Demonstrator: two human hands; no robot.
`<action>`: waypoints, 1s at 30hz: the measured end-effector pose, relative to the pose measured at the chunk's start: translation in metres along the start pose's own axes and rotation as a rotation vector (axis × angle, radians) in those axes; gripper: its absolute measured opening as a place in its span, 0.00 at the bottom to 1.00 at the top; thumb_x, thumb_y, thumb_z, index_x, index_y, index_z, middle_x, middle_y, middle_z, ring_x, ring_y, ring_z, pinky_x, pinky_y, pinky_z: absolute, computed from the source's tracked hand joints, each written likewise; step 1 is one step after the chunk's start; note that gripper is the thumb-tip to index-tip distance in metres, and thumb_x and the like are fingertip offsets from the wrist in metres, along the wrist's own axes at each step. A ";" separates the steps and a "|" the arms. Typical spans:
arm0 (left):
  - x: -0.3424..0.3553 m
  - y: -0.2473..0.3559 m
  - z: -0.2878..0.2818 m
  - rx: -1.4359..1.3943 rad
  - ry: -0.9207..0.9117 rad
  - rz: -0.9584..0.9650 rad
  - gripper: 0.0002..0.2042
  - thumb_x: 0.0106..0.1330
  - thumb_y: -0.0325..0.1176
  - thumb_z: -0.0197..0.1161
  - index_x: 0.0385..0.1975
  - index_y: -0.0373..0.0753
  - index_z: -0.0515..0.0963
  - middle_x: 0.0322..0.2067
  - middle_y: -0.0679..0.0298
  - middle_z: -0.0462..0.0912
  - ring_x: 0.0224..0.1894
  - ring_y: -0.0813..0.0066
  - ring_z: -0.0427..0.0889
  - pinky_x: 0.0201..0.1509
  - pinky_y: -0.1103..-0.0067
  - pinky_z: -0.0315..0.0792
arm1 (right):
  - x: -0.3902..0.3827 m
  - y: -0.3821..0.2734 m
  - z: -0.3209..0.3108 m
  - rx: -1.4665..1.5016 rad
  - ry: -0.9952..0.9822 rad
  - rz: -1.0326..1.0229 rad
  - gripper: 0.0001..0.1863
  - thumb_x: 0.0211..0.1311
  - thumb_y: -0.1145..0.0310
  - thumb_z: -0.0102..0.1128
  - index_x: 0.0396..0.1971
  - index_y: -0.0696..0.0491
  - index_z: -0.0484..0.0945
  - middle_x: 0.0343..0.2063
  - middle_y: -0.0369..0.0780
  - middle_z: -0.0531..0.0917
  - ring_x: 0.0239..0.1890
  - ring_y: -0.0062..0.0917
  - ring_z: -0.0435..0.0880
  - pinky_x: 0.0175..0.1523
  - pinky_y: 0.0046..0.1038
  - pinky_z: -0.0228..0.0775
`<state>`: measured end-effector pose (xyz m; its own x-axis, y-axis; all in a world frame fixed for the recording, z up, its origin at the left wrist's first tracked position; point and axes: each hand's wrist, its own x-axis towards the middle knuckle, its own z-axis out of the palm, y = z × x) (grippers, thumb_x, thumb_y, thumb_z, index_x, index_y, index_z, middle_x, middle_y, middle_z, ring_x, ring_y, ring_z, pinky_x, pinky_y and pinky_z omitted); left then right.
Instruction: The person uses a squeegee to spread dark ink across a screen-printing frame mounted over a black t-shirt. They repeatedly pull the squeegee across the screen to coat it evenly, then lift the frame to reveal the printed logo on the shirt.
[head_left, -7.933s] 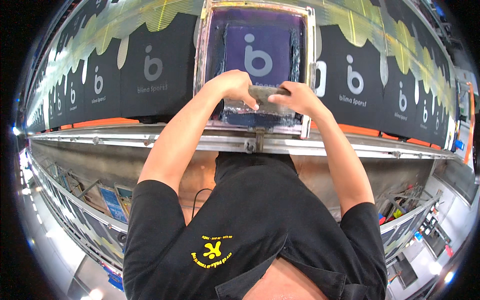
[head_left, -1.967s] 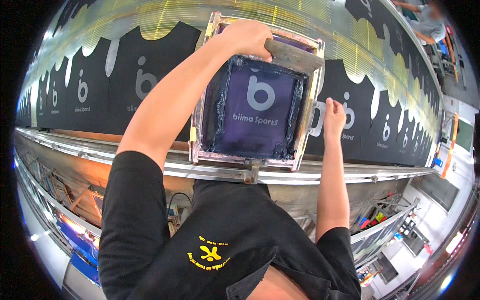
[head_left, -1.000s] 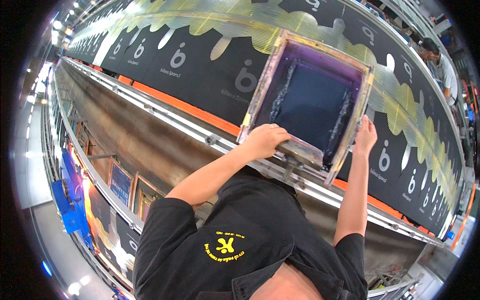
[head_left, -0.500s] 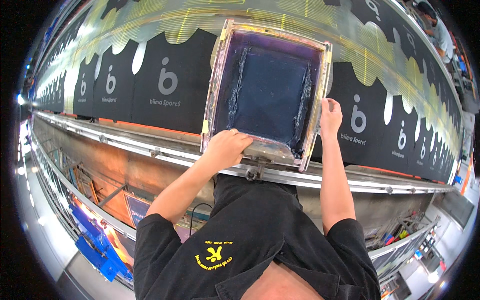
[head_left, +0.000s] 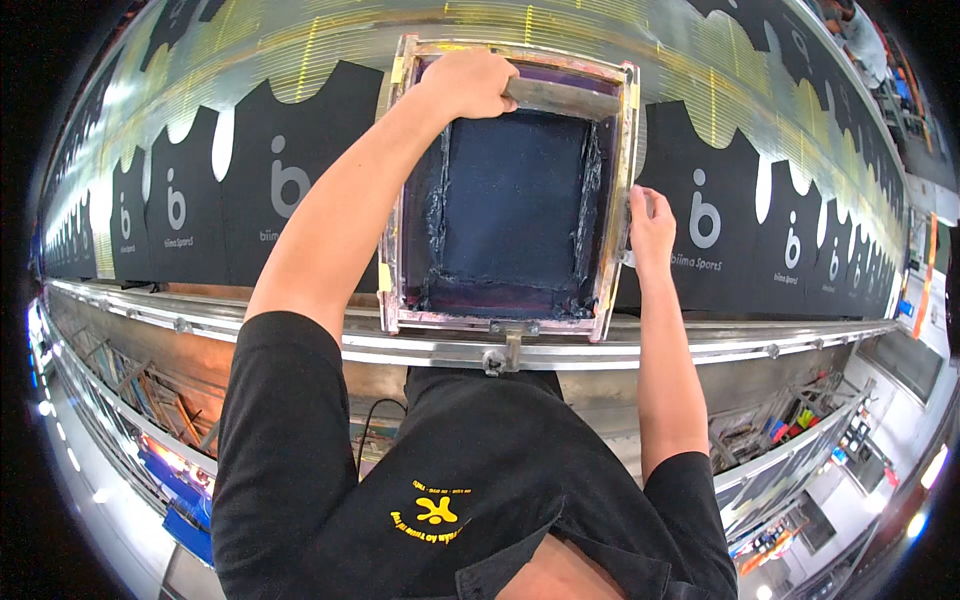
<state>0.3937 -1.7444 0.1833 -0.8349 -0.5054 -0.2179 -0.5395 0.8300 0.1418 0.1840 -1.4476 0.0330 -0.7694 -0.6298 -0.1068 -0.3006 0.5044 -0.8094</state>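
A screen printing frame [head_left: 388, 270] with pale, ink-stained sides lies in front of me over the table. Dark ink covers its mesh [head_left: 513, 200], with thick ridges along both sides. At the far end of the frame, my left hand [head_left: 470, 85] is closed on a squeegee [head_left: 565, 98] that lies crosswise inside. My left forearm passes over the frame's left side. Against the right side of the frame, my right hand [head_left: 652, 228] grips the edge with bent fingers. A metal bracket [head_left: 513, 335] joins the near side of the frame to the table rail [head_left: 570, 354].
Black cut shirt panels [head_left: 300, 140] with pale grey prints lie in a row on the long table, left and right of the frame; one panel [head_left: 700, 180] is close to my right hand. A person [head_left: 862, 45] is at the far right. Racks [head_left: 800, 420] stand behind the rail.
My left hand has moved with the squeegee from the near end of the frame to the far end. My right hand stays at the right edge. The view has shifted slightly.
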 end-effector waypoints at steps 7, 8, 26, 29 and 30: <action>0.007 -0.003 0.015 0.137 0.025 -0.052 0.25 0.64 0.57 0.72 0.35 0.35 0.90 0.36 0.48 0.90 0.42 0.45 0.90 0.50 0.57 0.83 | 0.087 -0.161 0.009 -0.231 -0.164 -0.804 0.33 0.57 0.41 0.77 0.49 0.56 0.87 0.47 0.47 0.90 0.51 0.43 0.88 0.59 0.41 0.78; 0.010 -0.003 0.012 0.150 0.030 -0.046 0.25 0.64 0.57 0.73 0.36 0.35 0.90 0.36 0.48 0.91 0.42 0.45 0.90 0.50 0.57 0.83 | 0.099 -0.171 0.017 -0.364 -0.381 -0.806 0.32 0.56 0.41 0.77 0.48 0.54 0.88 0.45 0.46 0.91 0.48 0.43 0.90 0.57 0.41 0.79; -0.245 0.133 0.109 -0.056 0.099 -0.139 0.14 0.55 0.33 0.73 0.42 0.39 0.87 0.41 0.56 0.90 0.45 0.56 0.90 0.50 0.64 0.84 | -0.168 -0.053 -0.006 -0.331 -0.257 -0.887 0.16 0.41 0.71 0.77 0.30 0.52 0.78 0.31 0.40 0.82 0.39 0.36 0.83 0.50 0.38 0.70; -0.274 0.149 0.136 -0.070 0.215 -0.125 0.24 0.51 0.25 0.69 0.53 0.36 0.84 0.53 0.56 0.88 0.58 0.58 0.87 0.60 0.67 0.82 | -0.189 -0.045 -0.017 -0.284 -0.241 -0.923 0.15 0.43 0.72 0.74 0.31 0.52 0.77 0.33 0.40 0.81 0.42 0.37 0.82 0.51 0.38 0.69; -0.286 0.156 0.139 -0.043 0.264 -0.089 0.24 0.50 0.26 0.72 0.51 0.35 0.82 0.52 0.56 0.87 0.57 0.58 0.86 0.57 0.65 0.82 | -0.196 -0.042 -0.021 -0.281 -0.255 -0.931 0.15 0.43 0.72 0.73 0.31 0.52 0.77 0.34 0.40 0.81 0.43 0.37 0.81 0.52 0.38 0.68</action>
<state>0.5632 -1.4380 0.1338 -0.7803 -0.6248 0.0267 -0.6117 0.7713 0.1757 0.3360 -1.3326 0.0998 -0.0265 -0.9354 0.3526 -0.8686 -0.1530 -0.4713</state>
